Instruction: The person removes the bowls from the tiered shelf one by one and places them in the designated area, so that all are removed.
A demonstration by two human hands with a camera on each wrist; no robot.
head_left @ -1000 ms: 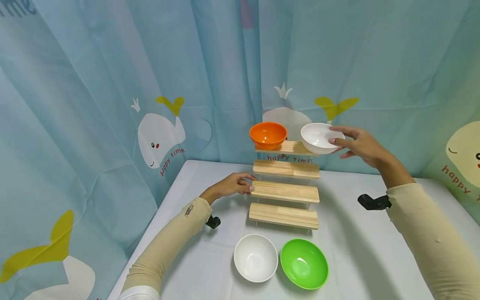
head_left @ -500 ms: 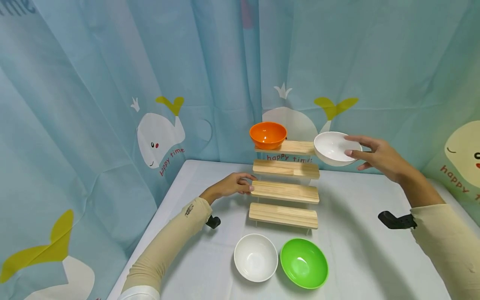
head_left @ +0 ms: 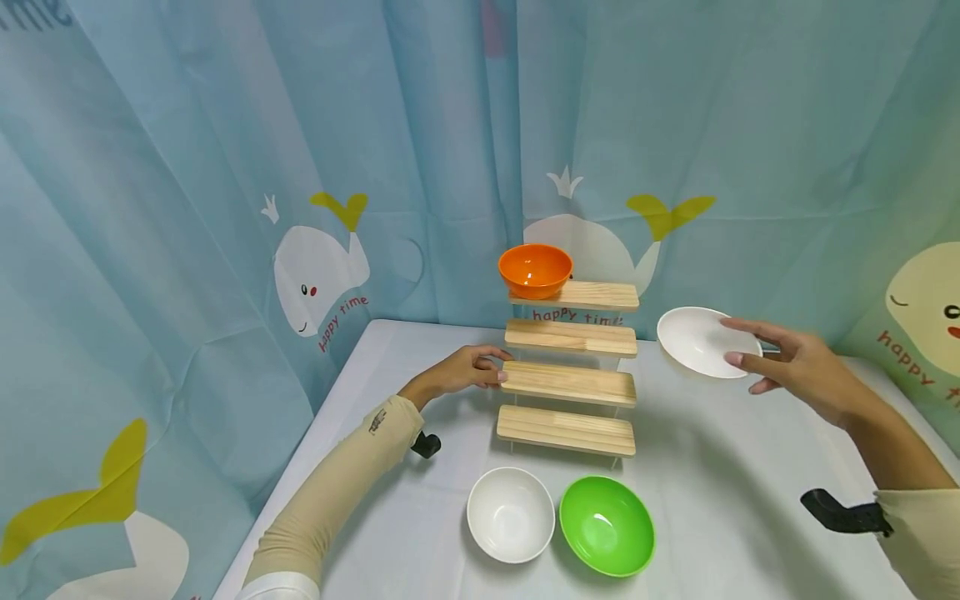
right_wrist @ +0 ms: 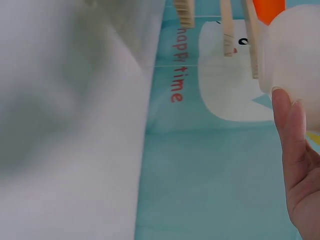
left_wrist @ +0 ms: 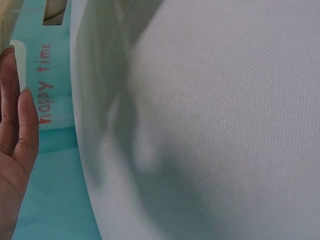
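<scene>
My right hand (head_left: 802,367) pinches the rim of a white bowl (head_left: 701,340), thumb inside, and holds it tilted in the air right of the tiered wooden stand (head_left: 570,383). In the right wrist view the bowl (right_wrist: 295,65) shows its pale outer side above the fingertips. My left hand (head_left: 468,371) holds the left end of the stand's second-lowest plank. Its fingertips meet the plank's edge at the far left of the left wrist view. An orange bowl (head_left: 536,271) sits on the left part of the top plank.
A white bowl (head_left: 511,515) and a green bowl (head_left: 607,527) stand side by side on the white-covered table (head_left: 405,533), before the stand. A blue curtain (head_left: 450,167) with whale prints hangs behind and to both sides.
My right hand has lifted the white bowl off the top plank's right end and carried it right and downward, tilting it. The left hand and other bowls stay put.
</scene>
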